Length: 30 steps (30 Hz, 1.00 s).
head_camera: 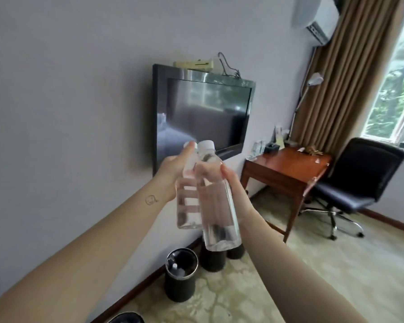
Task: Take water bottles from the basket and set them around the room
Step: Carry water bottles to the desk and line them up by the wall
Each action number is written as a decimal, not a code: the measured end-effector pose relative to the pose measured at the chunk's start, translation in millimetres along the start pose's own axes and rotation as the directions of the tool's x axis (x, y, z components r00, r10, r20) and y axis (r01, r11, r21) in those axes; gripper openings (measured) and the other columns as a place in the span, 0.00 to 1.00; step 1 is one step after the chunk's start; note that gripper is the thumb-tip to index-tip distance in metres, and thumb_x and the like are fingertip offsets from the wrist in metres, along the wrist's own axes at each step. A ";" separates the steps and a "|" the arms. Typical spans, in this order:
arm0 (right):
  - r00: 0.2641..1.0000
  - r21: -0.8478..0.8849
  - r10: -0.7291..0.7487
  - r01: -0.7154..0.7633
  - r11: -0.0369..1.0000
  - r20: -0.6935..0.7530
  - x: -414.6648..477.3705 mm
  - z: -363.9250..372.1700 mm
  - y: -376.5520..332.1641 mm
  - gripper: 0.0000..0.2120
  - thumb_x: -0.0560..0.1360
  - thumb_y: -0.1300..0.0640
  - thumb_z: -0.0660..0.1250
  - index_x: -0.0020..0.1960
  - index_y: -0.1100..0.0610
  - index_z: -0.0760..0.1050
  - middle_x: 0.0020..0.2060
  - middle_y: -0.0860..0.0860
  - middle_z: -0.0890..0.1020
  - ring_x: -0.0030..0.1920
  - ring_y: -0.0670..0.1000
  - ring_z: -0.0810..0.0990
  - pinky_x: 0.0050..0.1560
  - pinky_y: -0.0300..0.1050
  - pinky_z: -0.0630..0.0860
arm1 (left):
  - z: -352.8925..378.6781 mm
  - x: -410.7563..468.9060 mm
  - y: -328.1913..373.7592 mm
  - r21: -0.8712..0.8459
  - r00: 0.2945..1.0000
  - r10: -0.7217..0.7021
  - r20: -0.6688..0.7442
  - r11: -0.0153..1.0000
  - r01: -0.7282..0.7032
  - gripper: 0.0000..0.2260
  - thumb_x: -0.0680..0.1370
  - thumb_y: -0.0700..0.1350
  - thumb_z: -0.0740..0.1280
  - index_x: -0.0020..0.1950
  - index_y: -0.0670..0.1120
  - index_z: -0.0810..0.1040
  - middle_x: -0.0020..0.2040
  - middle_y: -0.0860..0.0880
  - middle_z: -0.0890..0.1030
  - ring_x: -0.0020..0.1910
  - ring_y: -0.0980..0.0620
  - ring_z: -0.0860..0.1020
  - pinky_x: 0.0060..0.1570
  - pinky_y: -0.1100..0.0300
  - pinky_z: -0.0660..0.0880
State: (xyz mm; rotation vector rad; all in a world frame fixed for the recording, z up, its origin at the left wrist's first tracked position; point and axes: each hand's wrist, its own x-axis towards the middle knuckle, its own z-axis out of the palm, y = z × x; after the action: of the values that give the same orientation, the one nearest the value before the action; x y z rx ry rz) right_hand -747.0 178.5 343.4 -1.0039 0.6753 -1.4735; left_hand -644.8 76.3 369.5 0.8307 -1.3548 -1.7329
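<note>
Two clear water bottles with white caps are held up side by side in front of me. My left hand (170,170) grips the left bottle (187,206) round its upper half. My right hand (222,176) grips the right bottle (217,217), which overlaps the left one and hangs a little lower. Both bottles are upright, tilted slightly left, and the fingers show through the plastic. The basket is not in view.
A wall-mounted TV (203,110) is behind the bottles. A wooden desk (287,169) with small items stands at the right, beside a black office chair (359,180). Black bins (181,278) line the wall on the patterned carpet. A window and curtain (350,78) are at far right.
</note>
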 end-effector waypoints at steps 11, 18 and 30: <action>0.909 -0.211 -0.114 0.029 0.977 -0.401 -110.6 -173.6 -146.7 0.20 0.69 0.40 0.65 0.47 0.56 0.81 0.33 0.51 0.80 0.30 0.48 0.80 0.31 0.38 0.77 | 245.2 58.3 -86.1 -0.099 0.919 -0.206 0.336 0.963 0.252 0.35 0.74 0.72 0.58 0.63 0.43 0.78 0.62 0.38 0.78 0.63 0.32 0.74 0.63 0.43 0.73; 0.800 -0.118 -0.178 0.134 0.984 -0.573 -165.5 -269.1 -218.5 0.20 0.71 0.45 0.71 0.55 0.57 0.73 0.38 0.52 0.79 0.33 0.47 0.78 0.36 0.41 0.77 | 340.5 93.9 -122.7 -0.214 0.832 -0.207 0.514 0.909 0.358 0.31 0.74 0.71 0.56 0.45 0.45 0.82 0.38 0.44 0.83 0.34 0.47 0.83 0.33 0.54 0.80; 0.548 -0.396 -0.295 -0.073 0.915 -0.783 -137.6 -408.5 -259.3 0.22 0.70 0.47 0.73 0.60 0.54 0.74 0.49 0.57 0.81 0.51 0.57 0.81 0.60 0.58 0.77 | 479.9 182.3 -123.5 0.006 0.732 -0.073 0.678 0.996 0.094 0.42 0.64 0.71 0.64 0.65 0.40 0.72 0.62 0.38 0.78 0.58 0.40 0.79 0.60 0.50 0.77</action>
State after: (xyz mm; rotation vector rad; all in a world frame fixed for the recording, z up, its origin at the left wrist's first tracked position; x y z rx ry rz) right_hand -1234.9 300.8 348.5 -0.5570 1.6887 -1.9855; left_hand -1165.5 161.3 349.3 0.2155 -1.7638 -2.2442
